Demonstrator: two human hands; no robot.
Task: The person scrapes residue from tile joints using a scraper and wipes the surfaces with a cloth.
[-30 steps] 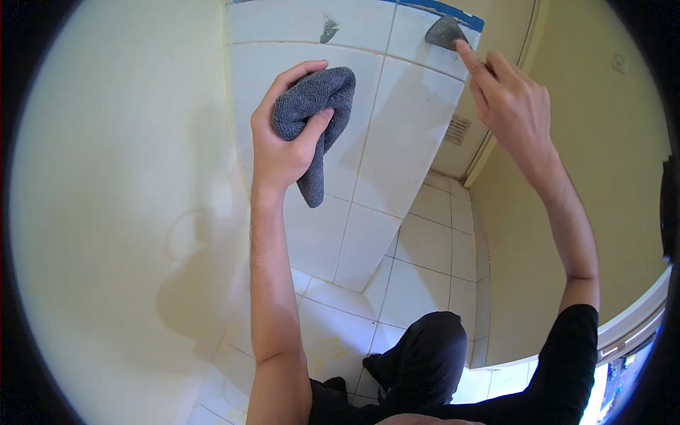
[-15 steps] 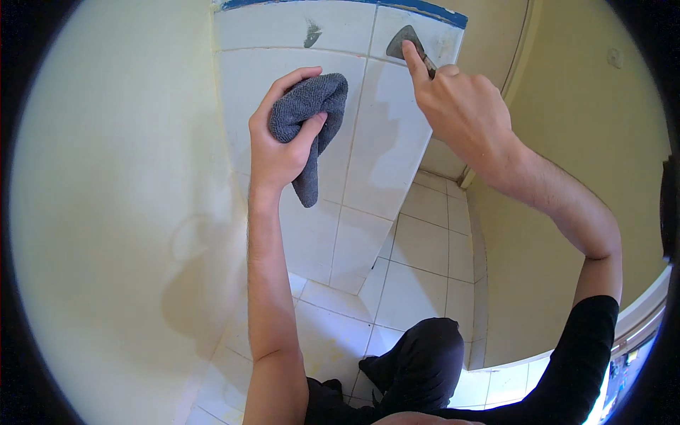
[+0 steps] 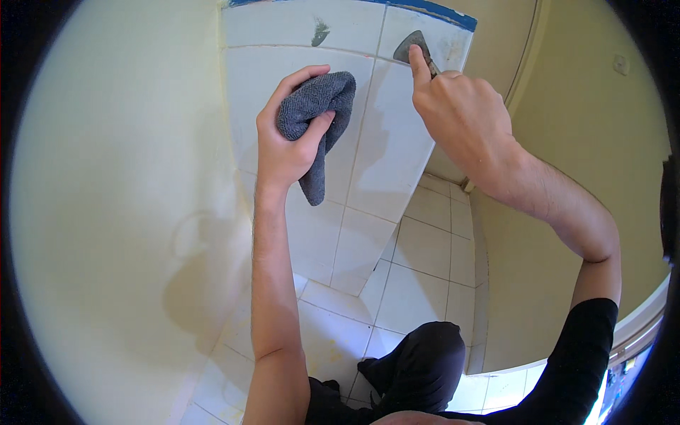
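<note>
A folded dark grey cloth (image 3: 316, 99) is gripped in my left hand (image 3: 283, 152), its loose end hanging below the thumb. It is held in front of the white tiled panel (image 3: 304, 227). My right hand (image 3: 467, 117) is closed round the handle of a scraper (image 3: 413, 47), its index finger stretched along the blade. The flat blade lies against the upper right tile, just under the blue top edge (image 3: 439, 13). Most of the handle is hidden by my hand. To the left of the scraper, a dark grey smudge (image 3: 320, 32) marks the upper tile.
A cream wall (image 3: 120, 177) rises close on my left, and another yellowish wall (image 3: 567, 283) stands on the right with a light switch (image 3: 621, 65). White floor tiles (image 3: 418, 297) run past the panel's right side. My bent knee (image 3: 428, 361) is below.
The whole view has shifted slightly, so the panel and my left hand with the cloth appear a little further right. The scraper blade stays near the same place on the tile.
</note>
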